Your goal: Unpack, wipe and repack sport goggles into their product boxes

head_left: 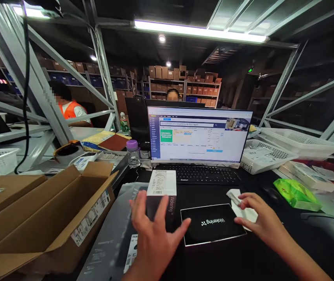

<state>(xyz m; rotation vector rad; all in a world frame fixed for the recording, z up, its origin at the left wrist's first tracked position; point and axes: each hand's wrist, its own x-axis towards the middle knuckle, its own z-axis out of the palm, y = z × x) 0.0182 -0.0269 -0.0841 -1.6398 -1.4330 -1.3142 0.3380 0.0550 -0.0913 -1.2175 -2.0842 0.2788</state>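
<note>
My left hand (156,230) is spread over the near side of a white-topped, dark-sided Wakening box (162,187), its fingertips overlapping the box. Whether they touch it I cannot tell. Flat on the black desk between my hands is a black rectangular box or card (213,223) with a white edge and the word Wakening, upside down. My right hand (254,212) is at its right end, thumb and fingers apart, over a crumpled white tissue (247,212). Partly behind my left hand, another labelled Wakening item (131,253) rests on a grey plastic package (105,249).
An open cardboard carton (52,218) stands at the left. A monitor (196,136) and keyboard (204,175) are behind the boxes. At the right are a mouse (273,195), green tissue pack (297,194), scanner (325,222) and white baskets (266,164). A purple-lidded bottle (133,154) stands left of the monitor.
</note>
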